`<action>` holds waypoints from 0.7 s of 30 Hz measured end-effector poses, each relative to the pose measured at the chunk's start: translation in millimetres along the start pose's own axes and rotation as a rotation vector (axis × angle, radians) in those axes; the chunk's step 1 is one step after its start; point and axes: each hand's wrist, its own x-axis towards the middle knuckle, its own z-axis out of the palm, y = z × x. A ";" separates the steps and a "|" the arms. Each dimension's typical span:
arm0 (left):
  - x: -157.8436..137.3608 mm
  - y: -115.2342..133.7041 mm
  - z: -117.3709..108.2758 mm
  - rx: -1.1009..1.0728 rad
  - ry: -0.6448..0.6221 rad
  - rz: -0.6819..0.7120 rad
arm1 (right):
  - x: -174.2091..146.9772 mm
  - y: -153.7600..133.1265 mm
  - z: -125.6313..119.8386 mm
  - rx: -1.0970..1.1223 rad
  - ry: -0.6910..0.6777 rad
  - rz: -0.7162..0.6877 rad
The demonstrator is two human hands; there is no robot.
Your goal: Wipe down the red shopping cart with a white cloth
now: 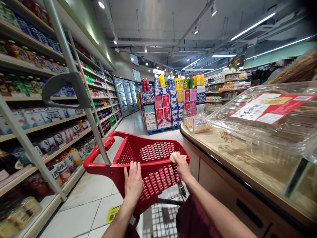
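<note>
A red plastic shopping cart basket point(148, 150) with a perforated wall stands in front of me. My left hand point(133, 180) lies flat against its near side, fingers stretched out and fingertips near the rim. In my right hand point(182, 167), at the basket's right end by the rim, is a crumpled off-white cloth point(175, 156). Its fingers are closed round the cloth, which touches the basket's rim area. A grey metal pole point(97, 134) with a dark grey loop handle point(70, 89) rises at the cart's handle end. No goods show inside the visible part of the basket.
Shelves of bottled drinks point(59, 132) line the left side. Close on the right is a wooden counter point(218, 178) with clear plastic food boxes point(267, 115). Stacked drink cartons point(163, 109) stand ahead, with glass-door fridges point(126, 94) behind. A yellow sticker point(112, 214) marks the tiled floor.
</note>
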 end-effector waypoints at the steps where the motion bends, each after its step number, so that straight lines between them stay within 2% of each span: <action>1: 1.5 1.3 -0.4 0.002 -0.014 -0.005 | -6.1 -4.0 7.0 -0.004 -0.030 -0.032; 4: 3.7 0.5 -0.1 0.013 -0.059 -0.013 | -20.8 -9.4 24.1 -0.014 -0.109 -0.175; 6: 3.9 -1.3 0.8 0.027 -0.087 -0.003 | -23.0 5.4 21.2 -0.045 -0.129 -0.208; 9: 4.1 0.1 1.3 0.041 -0.110 -0.006 | -17.7 38.8 3.7 -0.130 -0.052 -0.035; 11: 4.6 3.6 0.4 0.043 -0.109 -0.022 | -13.5 43.7 -0.3 -0.175 0.009 0.088; 13: 5.0 6.0 -1.4 0.051 -0.102 -0.024 | -10.6 28.6 7.0 -0.164 -0.003 0.076; 15: 4.8 5.6 -3.2 0.064 -0.098 -0.008 | -7.8 7.7 16.2 -0.111 -0.098 -0.058; 17: 3.8 2.8 -4.2 0.078 -0.106 0.013 | -3.3 -1.3 14.6 -0.078 -0.179 -0.130; 21: 0.9 0.0 -2.5 0.089 -0.107 0.029 | 8.3 19.4 -16.5 -0.135 -0.156 0.056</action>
